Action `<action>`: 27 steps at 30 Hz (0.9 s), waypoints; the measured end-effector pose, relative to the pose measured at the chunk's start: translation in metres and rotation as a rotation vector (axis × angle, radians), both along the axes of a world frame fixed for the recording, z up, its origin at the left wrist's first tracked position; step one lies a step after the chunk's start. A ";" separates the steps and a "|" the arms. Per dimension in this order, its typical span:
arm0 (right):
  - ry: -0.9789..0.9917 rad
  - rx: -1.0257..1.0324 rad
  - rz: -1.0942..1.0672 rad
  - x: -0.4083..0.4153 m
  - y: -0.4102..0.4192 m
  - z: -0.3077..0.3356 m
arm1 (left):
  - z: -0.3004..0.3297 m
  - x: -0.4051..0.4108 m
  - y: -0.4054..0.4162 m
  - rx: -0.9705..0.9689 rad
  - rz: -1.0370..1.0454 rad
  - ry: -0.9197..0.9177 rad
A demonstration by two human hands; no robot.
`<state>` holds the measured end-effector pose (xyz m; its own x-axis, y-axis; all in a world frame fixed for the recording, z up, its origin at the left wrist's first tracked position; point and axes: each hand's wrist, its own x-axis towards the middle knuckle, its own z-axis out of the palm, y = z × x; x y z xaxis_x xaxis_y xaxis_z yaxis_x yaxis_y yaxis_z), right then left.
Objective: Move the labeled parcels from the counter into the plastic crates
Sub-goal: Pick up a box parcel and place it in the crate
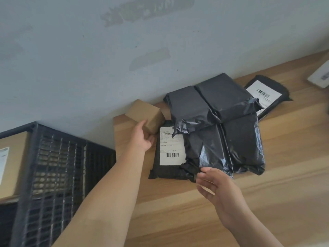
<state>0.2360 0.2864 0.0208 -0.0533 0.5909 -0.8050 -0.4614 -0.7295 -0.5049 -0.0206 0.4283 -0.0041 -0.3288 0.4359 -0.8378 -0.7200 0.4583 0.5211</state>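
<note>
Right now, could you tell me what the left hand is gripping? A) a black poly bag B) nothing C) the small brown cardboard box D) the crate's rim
C: the left hand curls round the small brown cardboard box near the wall, beside the black bags.

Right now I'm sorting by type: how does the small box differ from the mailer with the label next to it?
The small box is tan cardboard with rigid edges; the mailer is a soft, flat black plastic bag. The box shows no label; the mailer's label faces up. The left hand grips the box; no hand grips the mailer. Both sit at the counter's left end.
</note>
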 end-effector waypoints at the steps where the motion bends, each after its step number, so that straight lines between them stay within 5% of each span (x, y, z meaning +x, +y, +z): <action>1: -0.002 0.003 0.002 0.000 0.001 0.002 | 0.002 -0.004 -0.007 0.007 -0.005 0.005; 8: 0.003 0.065 0.032 -0.026 0.000 0.030 | 0.042 -0.050 -0.106 0.286 -0.059 -0.191; 11: 0.006 0.114 0.090 -0.049 -0.009 0.050 | 0.072 -0.068 -0.159 0.371 -0.194 -0.108; 19: -0.050 0.318 0.302 -0.120 -0.073 0.117 | 0.131 -0.111 -0.290 0.511 -0.586 0.677; 24: -0.080 0.455 0.502 -0.158 -0.117 0.155 | 0.135 -0.138 -0.365 0.588 -0.656 1.455; 27: -0.186 0.584 0.672 -0.180 -0.147 0.169 | 0.129 -0.145 -0.405 0.623 -0.672 1.542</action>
